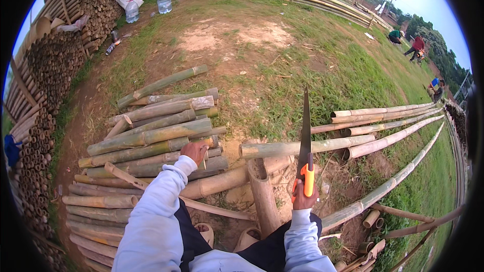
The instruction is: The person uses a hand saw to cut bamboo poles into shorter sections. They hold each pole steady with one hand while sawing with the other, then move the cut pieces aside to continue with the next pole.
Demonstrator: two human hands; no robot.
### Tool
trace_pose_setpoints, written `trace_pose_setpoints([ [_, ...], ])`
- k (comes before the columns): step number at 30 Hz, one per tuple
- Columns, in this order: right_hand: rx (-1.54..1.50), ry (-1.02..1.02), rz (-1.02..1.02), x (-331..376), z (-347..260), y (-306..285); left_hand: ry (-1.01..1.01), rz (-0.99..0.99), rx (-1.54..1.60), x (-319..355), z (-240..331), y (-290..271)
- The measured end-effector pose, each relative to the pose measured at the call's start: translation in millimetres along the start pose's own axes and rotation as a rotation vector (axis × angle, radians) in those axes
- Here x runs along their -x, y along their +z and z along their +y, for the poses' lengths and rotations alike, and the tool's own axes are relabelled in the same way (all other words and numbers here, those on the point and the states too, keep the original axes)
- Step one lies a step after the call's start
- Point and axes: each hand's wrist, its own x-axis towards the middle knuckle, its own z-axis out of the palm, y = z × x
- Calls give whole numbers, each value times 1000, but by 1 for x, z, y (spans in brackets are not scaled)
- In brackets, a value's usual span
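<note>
Left hand (pixel 194 151) outstretched, palm down; right hand (pixel 304 197) in closed grip.

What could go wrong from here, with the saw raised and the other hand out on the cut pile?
The right hand holds the saw blade-up, teeth bare, so a slip could catch the left hand resting on the cut bamboo pile. Those round pieces might roll under that hand. The long bamboo pole on its short support post may shift.

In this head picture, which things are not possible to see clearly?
- Left hand: its fingers reach over a cut bamboo piece; contact underneath is hidden.
- Hand saw: the right hand covers its orange grip's lower end; teeth too small.
- Distant people: too small.
- Long bamboo poles: far ends blur at the rim.
</note>
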Motion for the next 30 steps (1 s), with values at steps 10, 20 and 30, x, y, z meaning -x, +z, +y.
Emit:
trace_pose_setpoints([
  [10,-70,50,37,-5,-13,4,313,393,97,-8,-26,27],
  [20,-35,40,144,-6,-6,4,343,62,-41,-7,20,28],
  [30,-22,32,210,-9,6,-1,517,-113,-396,-51,154,94],
])
